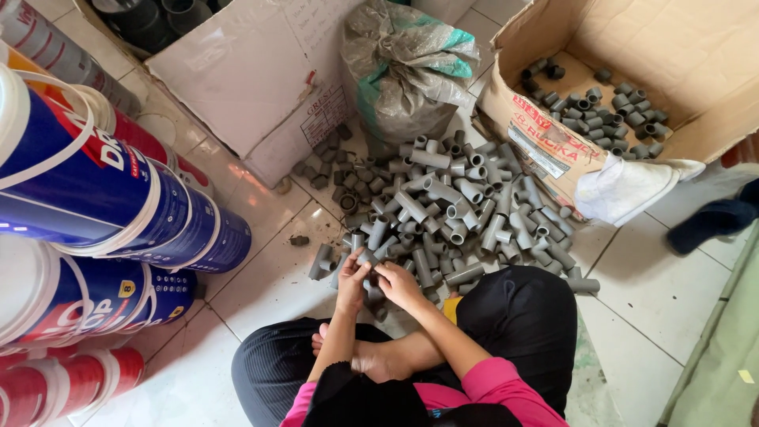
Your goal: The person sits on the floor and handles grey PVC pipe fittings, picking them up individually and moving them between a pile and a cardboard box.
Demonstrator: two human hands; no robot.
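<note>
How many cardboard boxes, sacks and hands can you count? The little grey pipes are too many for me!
Cardboard boxes: 2 (left box, right box)
Plastic sack: 1
Hands: 2 (left hand, right hand, both on one grey pipe fitting)
Total: 5

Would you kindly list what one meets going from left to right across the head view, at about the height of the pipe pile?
Stacked blue paint buckets → loose grey fitting → pile of grey pipe fittings → white cloth → dark shoe.
</note>
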